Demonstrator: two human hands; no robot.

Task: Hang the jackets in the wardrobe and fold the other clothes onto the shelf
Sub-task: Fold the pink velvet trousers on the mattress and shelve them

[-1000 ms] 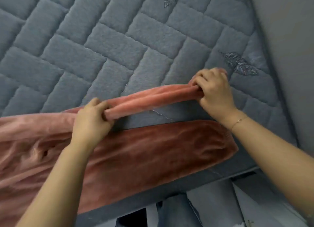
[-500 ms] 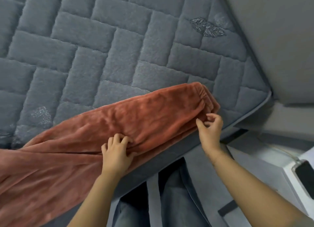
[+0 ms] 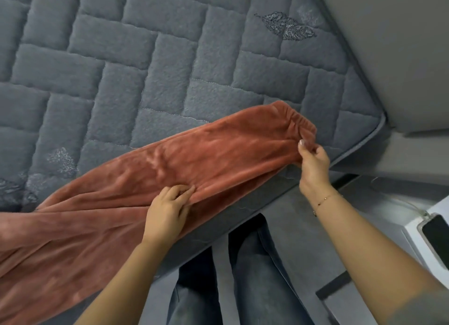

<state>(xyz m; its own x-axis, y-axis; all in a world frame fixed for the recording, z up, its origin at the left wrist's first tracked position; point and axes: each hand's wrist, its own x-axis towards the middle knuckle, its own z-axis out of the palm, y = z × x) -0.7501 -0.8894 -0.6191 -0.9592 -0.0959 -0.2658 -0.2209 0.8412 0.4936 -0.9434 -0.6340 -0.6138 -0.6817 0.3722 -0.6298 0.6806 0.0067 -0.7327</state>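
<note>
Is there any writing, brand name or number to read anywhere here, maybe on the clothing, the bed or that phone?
None can be read.
Rust-coloured garment: no label or print shows.
Quilted grey mattress: only stitched leaf motifs, no letters.
Phone: dark screen, nothing legible.

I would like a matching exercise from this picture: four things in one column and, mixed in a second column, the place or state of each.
Things:
1. left hand
2. right hand
3. rust-coloured garment
4. phone

Places or states:
A. lies stretched across the grey quilted mattress
B. pinches the gathered cuff end of the garment
C. rests on a white surface at the right edge
D. grips the near edge of the garment at its middle

Pairs: 1-D, 2-B, 3-A, 4-C
</note>
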